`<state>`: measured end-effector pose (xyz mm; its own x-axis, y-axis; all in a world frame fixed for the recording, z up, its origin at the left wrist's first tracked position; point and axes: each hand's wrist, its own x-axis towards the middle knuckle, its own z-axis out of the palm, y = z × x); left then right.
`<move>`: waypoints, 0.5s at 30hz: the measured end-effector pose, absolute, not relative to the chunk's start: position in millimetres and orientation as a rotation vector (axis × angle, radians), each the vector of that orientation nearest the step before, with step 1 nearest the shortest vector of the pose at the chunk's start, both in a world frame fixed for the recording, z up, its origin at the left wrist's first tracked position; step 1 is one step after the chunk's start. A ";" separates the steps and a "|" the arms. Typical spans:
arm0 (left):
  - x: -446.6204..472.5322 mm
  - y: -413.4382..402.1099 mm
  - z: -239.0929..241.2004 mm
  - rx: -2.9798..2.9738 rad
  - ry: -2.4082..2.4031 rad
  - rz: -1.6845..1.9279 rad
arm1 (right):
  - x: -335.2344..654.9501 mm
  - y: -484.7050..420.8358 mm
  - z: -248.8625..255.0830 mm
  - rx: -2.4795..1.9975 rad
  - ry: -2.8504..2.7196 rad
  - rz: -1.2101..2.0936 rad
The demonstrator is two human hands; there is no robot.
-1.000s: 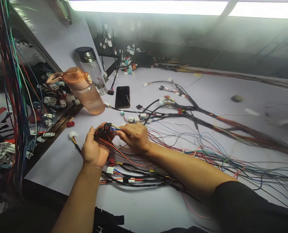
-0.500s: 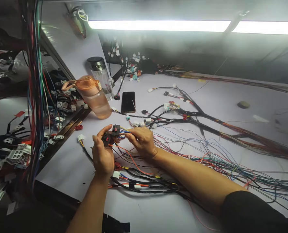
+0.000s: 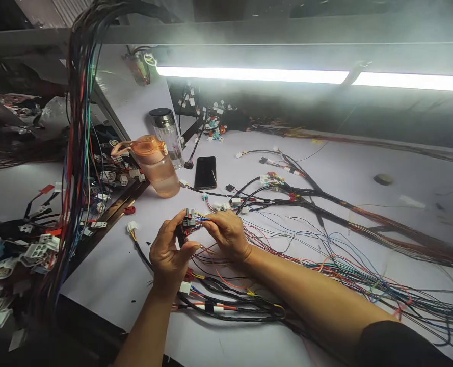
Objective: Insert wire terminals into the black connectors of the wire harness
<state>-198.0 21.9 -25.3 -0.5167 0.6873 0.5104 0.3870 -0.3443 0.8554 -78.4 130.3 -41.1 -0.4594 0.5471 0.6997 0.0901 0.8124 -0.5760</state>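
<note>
My left hand [image 3: 170, 250] is closed around black wire connectors. One black connector [image 3: 189, 218] with a small red part stands up at its fingertips, its face toward the left. A second black connector [image 3: 181, 235] sits lower, partly hidden by the fingers and thumb. Coloured wires [image 3: 200, 219] run from the upper connector to my right hand [image 3: 228, 232], which pinches them close behind the connector. Below the hands lie taped black cable branches [image 3: 241, 300] with a white connector [image 3: 185, 288] at one end.
A peach water bottle [image 3: 159, 171], a clear bottle [image 3: 168, 137] and a phone [image 3: 205, 172] stand or lie beyond the hands. Black harness branches [image 3: 314, 201] and loose wires [image 3: 348, 265] spread rightward. A wire bundle [image 3: 81, 102] hangs at left over piled connectors [image 3: 38, 250].
The view has tipped upward, so the scene sits lower. My left thumb and fingers have closed in on the connectors, and the lower connector has turned and is more hidden. My right hand still pinches the wires.
</note>
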 end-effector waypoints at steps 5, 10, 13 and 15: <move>-198.1 23.2 -26.9 1.399 1.635 1.981 | -78.4 130.8 -42.5 -0.476 -2.005 0.586; -197.4 24.3 -23.6 1.392 1.674 1.990 | -78.3 131.9 -43.8 -0.481 -2.010 0.572; -196.6 24.3 -21.6 1.436 1.674 1.984 | -78.3 131.9 -44.0 -0.467 -2.002 0.565; -196.6 24.2 -20.9 1.415 1.666 1.991 | -78.5 131.6 -44.4 -0.465 -1.995 0.564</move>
